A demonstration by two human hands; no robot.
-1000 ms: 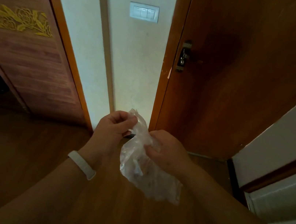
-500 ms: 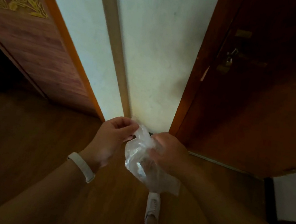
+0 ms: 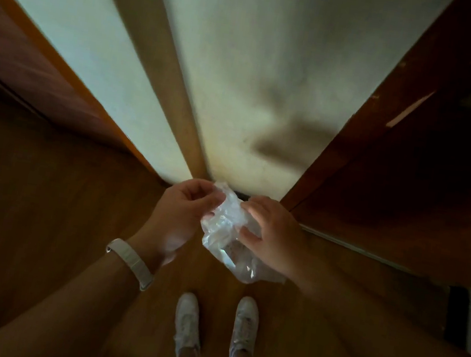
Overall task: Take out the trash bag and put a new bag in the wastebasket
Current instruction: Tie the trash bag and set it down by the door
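A crumpled clear plastic bag [image 3: 227, 232] hangs between both hands at the middle of the view, above the wooden floor. My left hand [image 3: 179, 219], with a white band on its wrist, pinches the bag's upper left edge. My right hand [image 3: 274, 236] grips the bag's right side, fingers curled into the plastic. The lower part of the bag droops below my right hand. No wastebasket is in view.
A pale wall [image 3: 250, 89] with a vertical wooden strip [image 3: 160, 60] stands straight ahead. A dark wooden door [image 3: 427, 176] is at the right, a wooden panel [image 3: 31, 62] at the left. My two white shoes [image 3: 215, 325] stand on the brown floor [image 3: 40, 210].
The view has tilted down and moved closer to the wall; the light switch and door latch have left the frame and both shoes now show. Both hands still hold the bag.
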